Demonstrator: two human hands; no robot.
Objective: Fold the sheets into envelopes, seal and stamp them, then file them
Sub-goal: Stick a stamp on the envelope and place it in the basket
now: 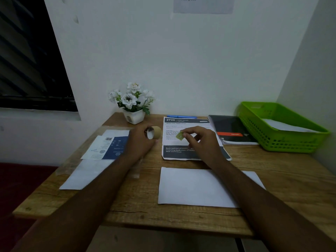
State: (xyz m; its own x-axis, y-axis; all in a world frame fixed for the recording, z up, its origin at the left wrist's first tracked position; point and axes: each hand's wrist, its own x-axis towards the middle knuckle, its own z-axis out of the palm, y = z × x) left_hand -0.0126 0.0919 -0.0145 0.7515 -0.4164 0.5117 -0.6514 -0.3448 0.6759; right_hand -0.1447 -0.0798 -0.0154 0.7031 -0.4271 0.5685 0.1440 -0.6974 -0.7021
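A plain white envelope [196, 188] lies flat on the wooden desk [138, 202], in front of me. My left hand [140, 142] holds a small tan tape roll [155, 132] above the desk, left of a printed sheet [183, 153]. My right hand [201, 140] pinches a small green stamp [180, 136] between thumb and fingers, over the printed sheet. More white and blue-printed sheets [101, 151] lie under clear film at the left. A green plastic basket [280, 126] at the right holds a white envelope [283, 126].
A white pot of white flowers [133, 104] stands at the back by the wall. A blue pen [181, 116] lies behind the printed sheet. A dark notebook [231, 130] sits between the sheet and the basket. Walls close in behind and on the right.
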